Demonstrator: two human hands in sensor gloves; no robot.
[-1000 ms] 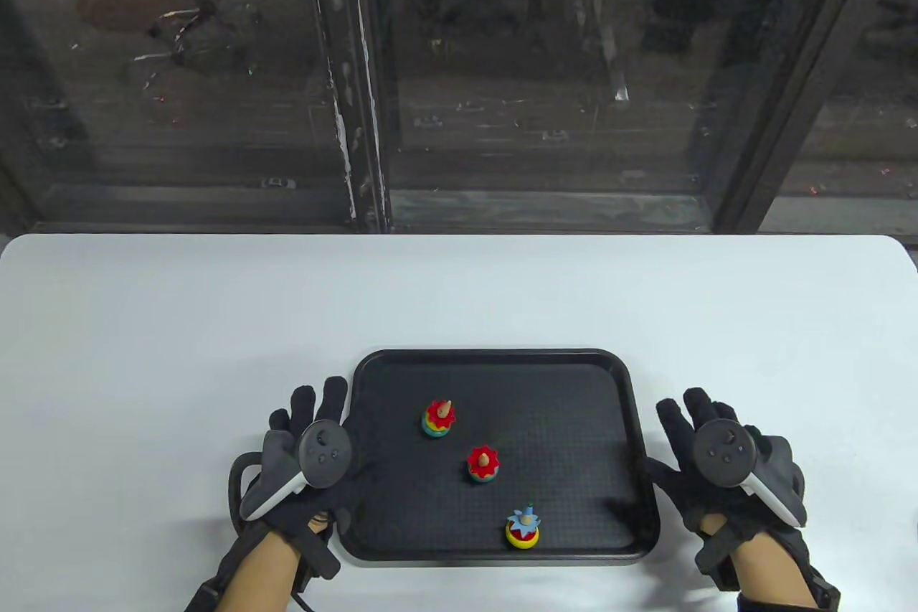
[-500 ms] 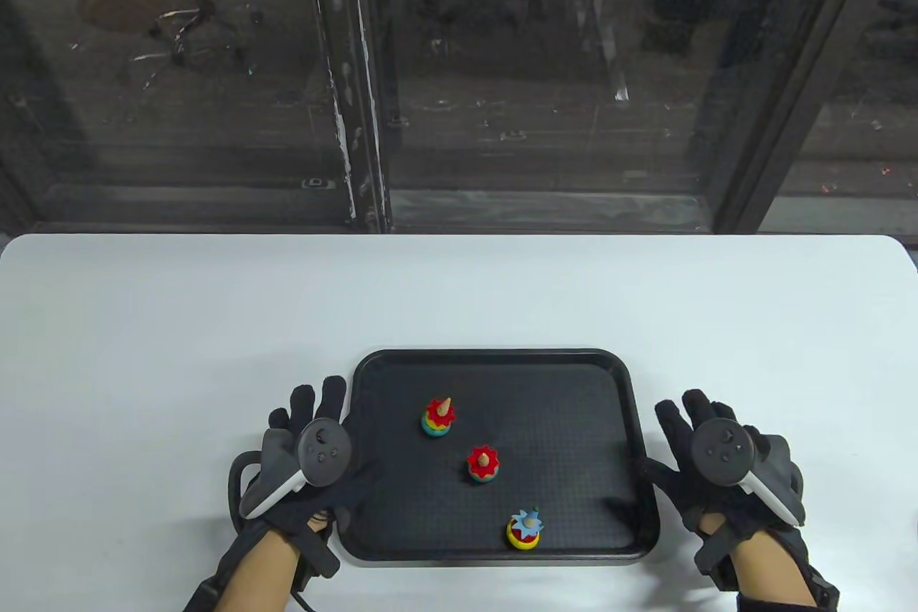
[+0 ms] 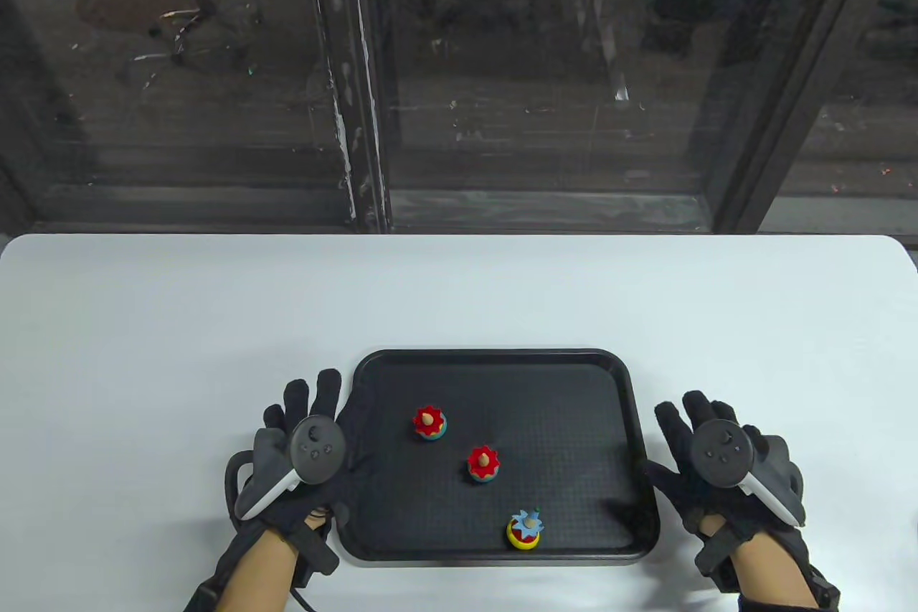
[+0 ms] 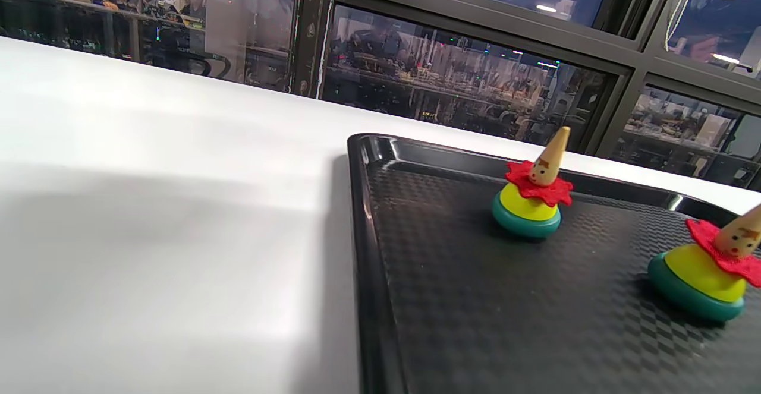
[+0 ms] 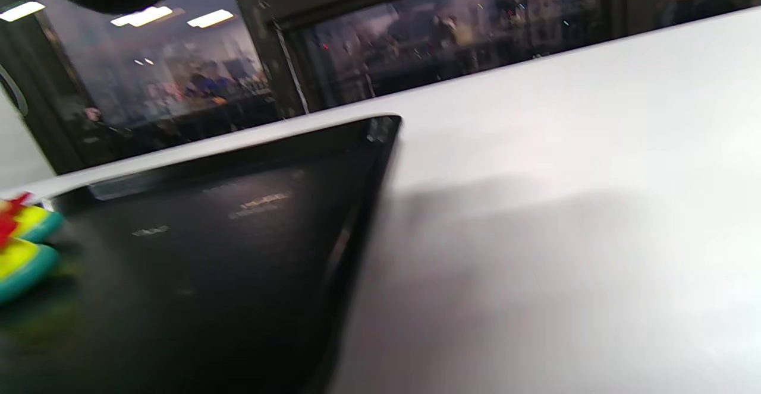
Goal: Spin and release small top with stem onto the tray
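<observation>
A: Where are the small wooden tops sitting?

B: Three are standing on the black textured plastic tray [image 3: 495, 368]: two red-collared, cone-stemmed ones [image 3: 429, 421] [image 3: 483, 463] mid-tray, a blue-collared one [image 3: 525, 529] by the near rim, stems up and within reach, I'd judge.

A: And the hands?

B: The left hand [image 3: 301, 454] is lying spread against the tray's left rim, holding nothing. The right hand [image 3: 724, 468] is resting spread on the white desk [image 3: 143, 325], empty.

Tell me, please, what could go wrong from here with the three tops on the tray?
The blue-collared top stands close to the tray's near rim; spun there, it may strike the rim and topple. The two red-collared tops stand fairly close together, so a wandering spin could knock one over.
</observation>
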